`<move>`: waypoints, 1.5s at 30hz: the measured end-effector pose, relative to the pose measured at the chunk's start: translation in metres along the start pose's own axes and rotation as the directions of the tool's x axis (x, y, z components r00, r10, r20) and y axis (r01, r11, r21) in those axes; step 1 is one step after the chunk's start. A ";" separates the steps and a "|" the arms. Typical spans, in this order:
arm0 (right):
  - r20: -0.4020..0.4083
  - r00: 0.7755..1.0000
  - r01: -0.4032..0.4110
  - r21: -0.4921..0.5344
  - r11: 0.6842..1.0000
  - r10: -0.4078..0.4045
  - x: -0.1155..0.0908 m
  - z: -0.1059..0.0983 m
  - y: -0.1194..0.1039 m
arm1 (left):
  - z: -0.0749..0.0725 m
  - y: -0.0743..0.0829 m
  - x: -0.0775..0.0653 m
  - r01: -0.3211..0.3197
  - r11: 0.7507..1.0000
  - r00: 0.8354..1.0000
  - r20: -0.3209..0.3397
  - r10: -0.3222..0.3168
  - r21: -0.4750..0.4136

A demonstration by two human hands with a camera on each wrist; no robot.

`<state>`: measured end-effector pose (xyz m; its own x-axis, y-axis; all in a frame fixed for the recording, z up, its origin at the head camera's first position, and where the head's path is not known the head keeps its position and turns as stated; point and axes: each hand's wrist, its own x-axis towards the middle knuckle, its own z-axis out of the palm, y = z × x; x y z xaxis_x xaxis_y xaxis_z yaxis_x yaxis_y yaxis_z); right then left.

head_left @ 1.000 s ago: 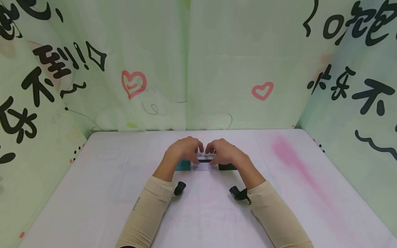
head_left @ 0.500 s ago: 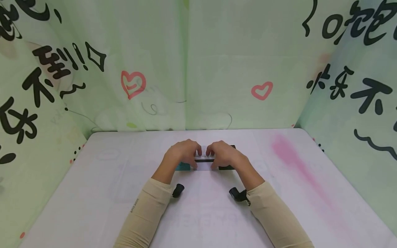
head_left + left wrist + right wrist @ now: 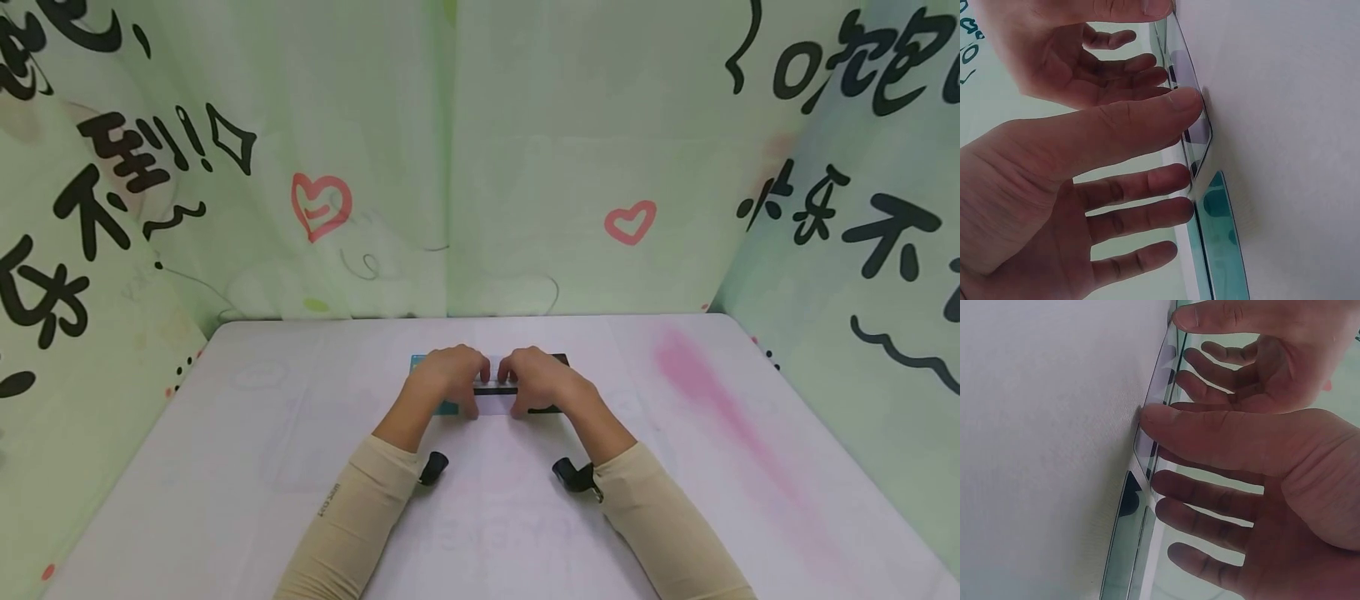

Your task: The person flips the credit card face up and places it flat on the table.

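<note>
In the head view, a pale lilac, glossy flat panel [image 3: 495, 405] with a black strip across it lies between my two hands at the back of the table. My left hand [image 3: 452, 375] holds its left part, thumb at the near edge and fingers bent down at the far side. My right hand [image 3: 542, 377] grips the right part in the same mirrored way. Beside the lilac panel, a shiny teal panel [image 3: 1222, 225] lies under the left hand. A dark panel [image 3: 1124, 531] lies under the right one. Both hands cover much of all three panels.
The white table [image 3: 315, 500] carries a pink smear [image 3: 712, 400] at right. Green curtains [image 3: 555, 150] with black writing and red hearts enclose its back and sides. A black wrist device [image 3: 573, 475] juts from the right cuff, and another [image 3: 433, 468] from the left.
Both hands have shifted slightly toward me, and the thumbs now reach the lilac panel's near edge. More of the teal and dark panels' far corners shows. The panels appear to stay in place.
</note>
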<state>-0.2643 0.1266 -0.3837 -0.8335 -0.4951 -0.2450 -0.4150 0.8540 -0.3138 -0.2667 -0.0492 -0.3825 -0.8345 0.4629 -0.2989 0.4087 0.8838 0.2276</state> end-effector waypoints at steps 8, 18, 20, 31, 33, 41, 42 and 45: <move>0.005 1.000 -0.016 -0.010 1.000 0.016 0.001 0.002 0.000 | 0.001 0.001 0.002 0.008 1.000 1.000 0.008 -0.008 0.028; 0.000 1.000 0.009 -0.012 1.000 -0.009 0.002 0.000 0.003 | -0.001 0.004 0.002 0.016 1.000 1.000 0.016 -0.016 0.019; 0.001 1.000 0.013 -0.011 1.000 -0.013 0.003 0.000 0.004 | -0.001 0.004 0.004 0.011 1.000 1.000 0.016 -0.011 0.029; 0.003 1.000 0.011 -0.014 1.000 -0.011 0.002 0.001 0.003 | 0.003 0.002 0.008 0.007 0.998 1.000 0.001 -0.007 0.059; 0.004 1.000 0.001 -0.009 1.000 -0.001 0.002 0.001 0.003 | 0.003 0.001 0.008 0.006 0.998 1.000 0.000 -0.006 0.069; 0.008 1.000 -0.008 -0.016 1.000 0.008 0.001 0.001 0.001 | 0.004 0.001 0.008 0.004 0.997 1.000 -0.010 -0.003 0.081; 0.009 1.000 -0.007 -0.018 1.000 0.007 0.001 0.002 0.001 | 0.004 0.001 0.008 0.004 0.997 1.000 -0.012 -0.003 0.080; 0.010 1.000 -0.003 -0.024 1.000 0.004 0.002 0.002 0.001 | 0.004 0.000 0.007 0.002 0.997 1.000 -0.015 -0.001 0.080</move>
<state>-0.2659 0.1263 -0.3869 -0.8313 -0.4937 -0.2554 -0.4210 0.8593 -0.2906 -0.2705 -0.0458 -0.3884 -0.8402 0.4614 -0.2850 0.4355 0.8872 0.1523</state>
